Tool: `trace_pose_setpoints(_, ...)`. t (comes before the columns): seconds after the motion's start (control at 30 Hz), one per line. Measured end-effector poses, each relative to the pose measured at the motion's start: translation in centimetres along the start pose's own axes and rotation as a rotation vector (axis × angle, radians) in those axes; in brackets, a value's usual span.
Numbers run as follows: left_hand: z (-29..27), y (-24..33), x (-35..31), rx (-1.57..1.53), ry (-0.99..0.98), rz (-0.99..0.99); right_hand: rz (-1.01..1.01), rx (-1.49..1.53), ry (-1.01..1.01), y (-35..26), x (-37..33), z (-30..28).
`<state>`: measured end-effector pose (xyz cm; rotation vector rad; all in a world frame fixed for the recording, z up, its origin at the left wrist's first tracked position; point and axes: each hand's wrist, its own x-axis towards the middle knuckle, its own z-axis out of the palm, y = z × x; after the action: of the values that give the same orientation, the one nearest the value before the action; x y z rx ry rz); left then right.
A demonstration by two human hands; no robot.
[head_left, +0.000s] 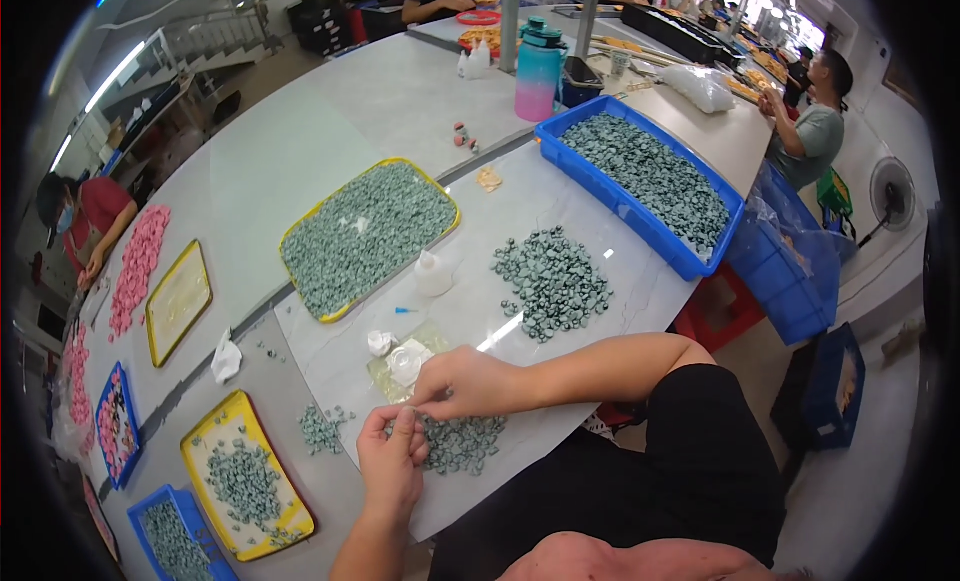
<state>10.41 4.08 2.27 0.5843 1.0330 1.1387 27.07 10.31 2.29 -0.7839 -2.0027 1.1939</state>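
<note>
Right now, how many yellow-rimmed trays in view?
3: the centre tray, filled with green pieces; the left tray, beside the pink pieces; the lower-left tray, partly covered by green pieces. Others may be hidden in the picture's dark edge.

Around my fingers (405, 421) lie glossy green pieces (553, 281) on a smooth, shiny tabletop (632, 306) (it mirrors a streak of light), with a slick blue plastic tray (612, 205) and crumpled, matt white tissue (227, 357).

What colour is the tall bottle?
The bottle fades downward from teal to pink; the head view shows it best.
</note>
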Motion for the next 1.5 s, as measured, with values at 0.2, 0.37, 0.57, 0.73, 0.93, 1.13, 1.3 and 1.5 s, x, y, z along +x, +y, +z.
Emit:
trace_pose_setpoints(0.2, -6.5, 0.6, 3.2, -0.096, 0.016, -0.103, -0.243, -0.238, 0.103, 4.0, 4.3, 3.4)
trace_pose_setpoints(0.37, -11.7, 0.9, 4.0, -0.157, 0.032, -0.121, -0.403, -0.519, 0.133, 5.9, 7.0, 5.3)
trace_pose_setpoints(0.57, -15.7, 0.6, 4.3, -0.144, 0.019, -0.108, -0.493, -0.774, 0.086, 7.5, 8.6, 9.1)
trace_pose_setpoints(0.73, -17.8, 0.3, 4.6, -0.139, 0.027, -0.115, -0.528, -0.851, 0.069, 7.7, 9.3, 11.0)
trace_pose_setpoints(0.93, -19.0, 0.2, 4.3, -0.221, 0.010, -0.133, -0.543, -0.886, 0.042, 7.4, 9.7, 12.3)
trace_pose_setpoints(1.13, -19.6, 0.2, 3.9, -0.229, -0.011, -0.124, -0.174, -0.417, 0.171, 6.9, 9.5, 13.6)
trace_pose_setpoints(1.3, -19.6, 0.3, 3.8, -0.159, -0.002, -0.048, 0.481, 0.353, 0.159, 6.1, 9.6, 13.9)
trace_pose_setpoints(1.5, -20.1, 0.0, 4.2, -0.197, -0.072, -0.094, 0.561, 0.736, 0.102, 6.4, 9.5, 13.9)
